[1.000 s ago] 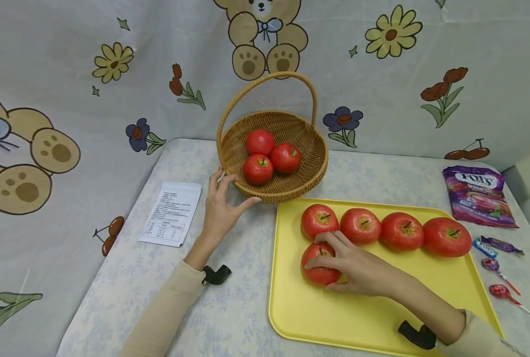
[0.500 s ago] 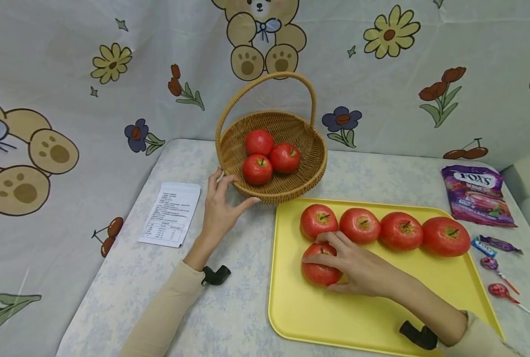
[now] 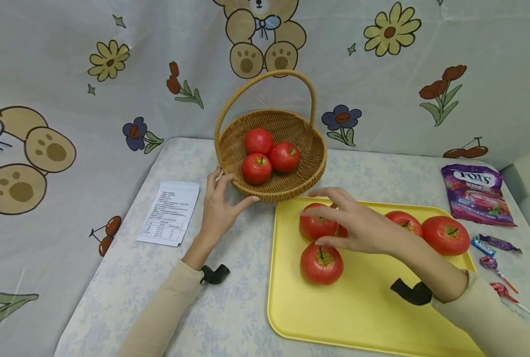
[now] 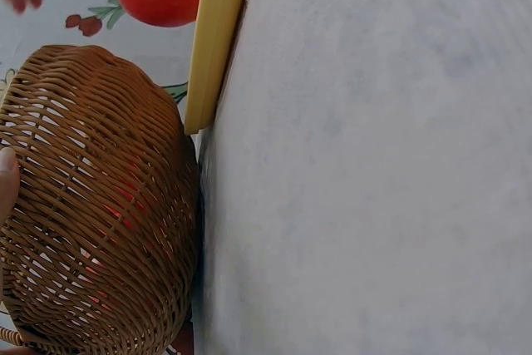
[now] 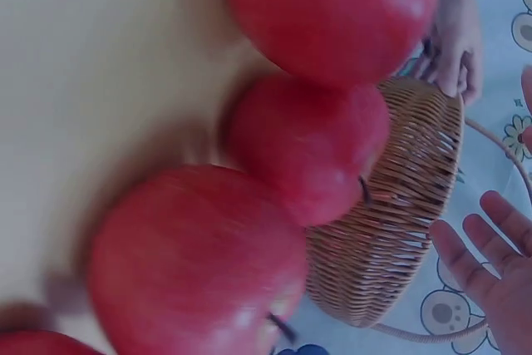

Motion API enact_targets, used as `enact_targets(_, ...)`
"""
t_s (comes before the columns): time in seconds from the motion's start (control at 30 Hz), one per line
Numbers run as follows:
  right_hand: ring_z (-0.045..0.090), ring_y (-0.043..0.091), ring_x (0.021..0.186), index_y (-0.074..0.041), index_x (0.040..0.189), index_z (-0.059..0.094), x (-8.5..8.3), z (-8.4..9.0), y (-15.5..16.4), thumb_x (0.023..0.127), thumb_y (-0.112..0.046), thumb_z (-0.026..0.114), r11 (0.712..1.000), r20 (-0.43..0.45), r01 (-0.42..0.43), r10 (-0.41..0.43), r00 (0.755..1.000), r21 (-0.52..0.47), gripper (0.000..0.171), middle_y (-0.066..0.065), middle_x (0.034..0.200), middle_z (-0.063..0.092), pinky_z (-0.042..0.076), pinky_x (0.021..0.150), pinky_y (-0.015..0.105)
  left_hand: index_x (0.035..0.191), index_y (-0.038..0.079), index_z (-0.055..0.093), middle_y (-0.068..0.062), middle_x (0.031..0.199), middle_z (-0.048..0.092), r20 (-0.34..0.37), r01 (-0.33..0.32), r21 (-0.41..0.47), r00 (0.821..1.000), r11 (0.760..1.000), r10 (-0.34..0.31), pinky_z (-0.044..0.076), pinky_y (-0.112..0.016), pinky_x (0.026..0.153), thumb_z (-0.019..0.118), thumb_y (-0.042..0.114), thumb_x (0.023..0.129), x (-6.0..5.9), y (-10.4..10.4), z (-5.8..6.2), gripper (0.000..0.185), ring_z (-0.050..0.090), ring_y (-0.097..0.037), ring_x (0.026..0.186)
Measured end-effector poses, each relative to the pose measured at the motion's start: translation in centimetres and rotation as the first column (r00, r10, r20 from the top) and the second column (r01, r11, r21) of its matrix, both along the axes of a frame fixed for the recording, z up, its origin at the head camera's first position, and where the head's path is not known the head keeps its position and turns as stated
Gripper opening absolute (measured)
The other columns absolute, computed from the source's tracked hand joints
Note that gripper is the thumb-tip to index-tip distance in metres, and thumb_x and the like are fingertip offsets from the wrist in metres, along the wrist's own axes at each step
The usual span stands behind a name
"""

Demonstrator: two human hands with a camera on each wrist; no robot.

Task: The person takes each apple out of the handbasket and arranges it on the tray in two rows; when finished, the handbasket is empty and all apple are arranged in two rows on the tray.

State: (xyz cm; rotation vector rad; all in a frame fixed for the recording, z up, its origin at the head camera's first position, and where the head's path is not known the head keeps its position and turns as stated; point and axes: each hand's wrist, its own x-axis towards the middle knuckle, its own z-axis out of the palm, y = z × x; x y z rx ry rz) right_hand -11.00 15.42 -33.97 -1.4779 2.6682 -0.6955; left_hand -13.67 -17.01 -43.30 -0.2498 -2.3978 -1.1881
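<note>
A wicker basket (image 3: 308,168) with a tall handle stands at the back of the table, three red apples (image 3: 257,168) inside it. My left hand (image 3: 219,210) holds its left rim, as the right wrist view also shows. On a yellow tray (image 3: 336,317) lie several more apples, most in a back row, with one apple (image 3: 321,266) in front at the left. My right hand (image 3: 365,225) hovers over the left end of that row, fingers spread and holding nothing. It partly hides the back-left apple (image 3: 315,227) and mostly covers the one beside it.
A white printed packet (image 3: 168,213) lies left of my left forearm. Right of the tray are a purple candy bag (image 3: 478,196), wrapped candies (image 3: 499,244) and lollipops (image 3: 488,263). A patterned cloth (image 3: 265,94) hangs behind the table.
My right hand has let go of the front-left apple and risen away toward the back row; that apple stays on the tray. My left hand keeps its place at the basket.
</note>
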Motion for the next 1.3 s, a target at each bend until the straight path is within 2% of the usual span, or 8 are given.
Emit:
enact_targets(0.13, 0.040, 0.023, 0.131, -0.031, 0.135, 0.055, -2.3, 1.1, -1.4, 0.084, -0.031, 0.079, 0.998, -0.014, -0.040, 0.039, 0.999, -0.047, 0.056, 0.007, 0.145, 0.041, 0.052, 0.092, 0.040, 0.117, 0.012, 0.054, -0.021, 0.145, 0.036, -0.004, -0.001, 0.002, 1.000, 1.000, 0.001, 0.041, -0.055, 0.108, 0.087, 0.042, 0.071, 0.0, -0.1, 0.0, 0.064, 0.029, -0.033, 0.146)
enact_targets(0.27, 0.041, 0.026, 0.130, -0.026, 0.135, 0.056, -4.7, 1.6, -2.6, 0.085, -0.027, 0.078, 0.996, 0.007, -0.049, 0.050, 0.999, -0.075, 0.055, 0.009, 0.144, 0.041, 0.050, 0.096, 0.045, 0.117, 0.012, 0.055, -0.022, 0.144, 0.037, -0.010, 0.003, -0.005, 1.000, 1.000, -0.003, 0.042, -0.054, 0.107, 0.087, 0.043, 0.071, 0.0, 0.0, 0.0, 0.064, 0.030, -0.033, 0.145)
enact_targets(0.4, 0.043, 0.033, 0.129, -0.019, 0.134, 0.056, -8.1, 1.6, -3.7, 0.085, -0.024, 0.078, 0.997, 0.032, -0.007, 0.010, 0.999, -0.082, 0.054, 0.015, 0.142, 0.041, 0.047, 0.098, 0.051, 0.116, 0.013, 0.055, -0.022, 0.143, 0.038, -0.018, 0.000, -0.006, 1.000, 1.000, 0.000, 0.043, -0.054, 0.106, 0.086, 0.044, 0.071, -0.1, -0.1, 0.0, 0.063, 0.031, -0.033, 0.144)
enact_targets(0.57, 0.046, 0.035, 0.121, -0.011, 0.131, 0.057, -12.4, 0.7, -4.7, 0.086, -0.021, 0.078, 0.996, 0.090, 0.063, -0.057, 0.994, -0.065, 0.051, 0.020, 0.136, 0.043, 0.046, 0.094, 0.049, 0.116, 0.012, 0.055, -0.023, 0.143, 0.038, -0.033, -0.004, -0.002, 0.999, 1.000, 0.004, 0.042, -0.053, 0.107, 0.087, 0.042, 0.070, -0.3, -0.2, 0.2, 0.063, 0.032, -0.034, 0.144)
enact_targets(0.67, 0.048, 0.034, 0.117, -0.009, 0.130, 0.058, -14.2, 0.0, -5.2, 0.085, -0.021, 0.078, 0.995, 0.105, 0.095, -0.091, 0.990, -0.034, 0.050, 0.020, 0.132, 0.045, 0.046, 0.091, 0.048, 0.115, 0.013, 0.055, -0.022, 0.143, 0.037, -0.028, -0.001, -0.004, 1.000, 1.000, 0.001, 0.042, -0.053, 0.107, 0.088, 0.041, 0.070, -0.3, -0.1, 0.1, 0.063, 0.032, -0.034, 0.144)
enact_targets(0.83, 0.051, 0.037, 0.114, -0.010, 0.133, 0.057, -15.8, -0.4, -6.1, 0.084, -0.025, 0.079, 0.993, 0.131, 0.110, -0.115, 0.985, 0.045, 0.056, 0.022, 0.132, 0.044, 0.046, 0.093, 0.051, 0.114, 0.012, 0.055, -0.023, 0.142, 0.038, -0.033, 0.005, -0.013, 0.999, 1.000, -0.006, 0.043, -0.052, 0.107, 0.087, 0.042, 0.070, -0.2, 0.1, 0.1, 0.062, 0.031, -0.034, 0.145)
enact_targets(1.03, 0.049, 0.038, 0.119, -0.014, 0.136, 0.056, -17.2, -0.3, -7.5, 0.085, -0.025, 0.078, 0.982, 0.224, 0.124, -0.155, 0.962, 0.145, 0.057, 0.022, 0.137, 0.041, 0.044, 0.100, 0.052, 0.114, 0.010, 0.054, -0.023, 0.141, 0.039, -0.053, 0.003, -0.023, 0.999, 1.000, -0.005, 0.044, -0.050, 0.106, 0.087, 0.041, 0.070, -0.2, 0.1, 0.1, 0.063, 0.032, -0.033, 0.144)
enact_targets(1.3, 0.046, 0.039, 0.125, -0.018, 0.139, 0.053, -18.5, -1.3, -8.6, 0.086, -0.025, 0.077, 0.960, 0.293, 0.090, -0.169, 0.941, 0.263, 0.059, 0.024, 0.140, 0.037, 0.039, 0.106, 0.054, 0.114, 0.010, 0.056, -0.021, 0.143, 0.038, -0.059, 0.006, -0.022, 0.998, 1.000, -0.007, 0.044, -0.050, 0.106, 0.089, 0.038, 0.068, -0.1, 0.2, 0.1, 0.063, 0.034, -0.033, 0.143)
